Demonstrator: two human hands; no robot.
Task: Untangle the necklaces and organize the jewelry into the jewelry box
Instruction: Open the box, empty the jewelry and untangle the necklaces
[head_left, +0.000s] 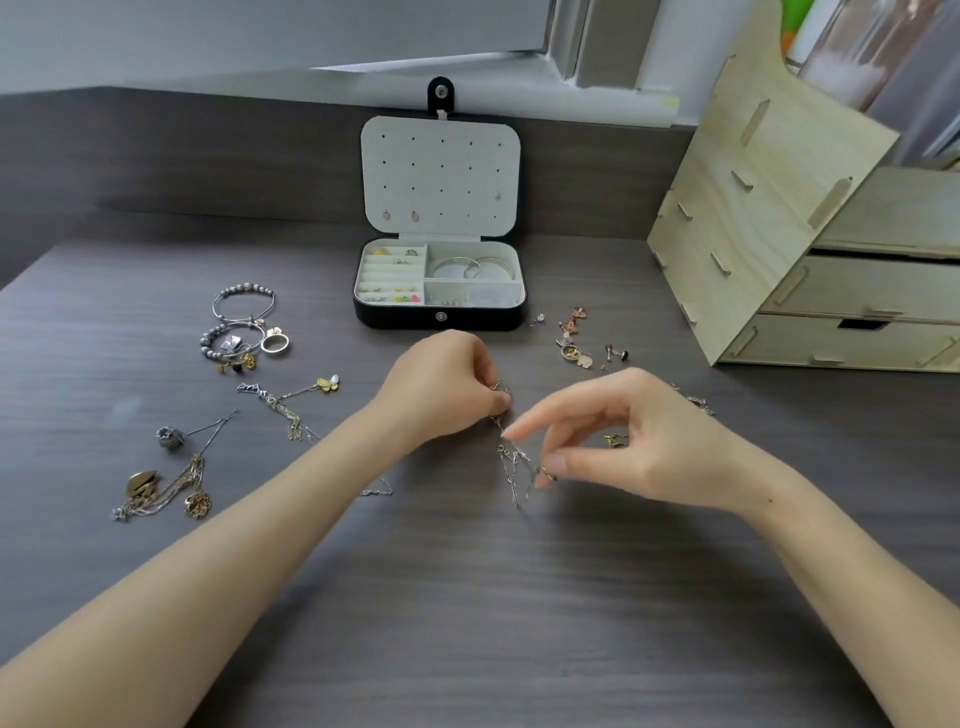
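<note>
A thin silver necklace chain (514, 467) hangs tangled between my two hands above the dark table. My left hand (447, 387) grips its upper end with curled fingers. My right hand (623, 431) pinches a lower loop of the chain between thumb and a finger, the index finger stretched out. The black jewelry box (440, 312) stands open behind my hands, with rings, small earrings and silver bangles (470, 267) in its white compartments. Two pink studs (400, 215) sit in the lid.
Beaded bracelets and a ring (244, 332) lie at the left, with a butterfly chain (291, 405), a flower pendant (171, 437) and tangled gold necklaces (166, 493) nearer. Loose earrings (576, 343) lie right of the box. A wooden drawer organizer (805, 270) stands at the right.
</note>
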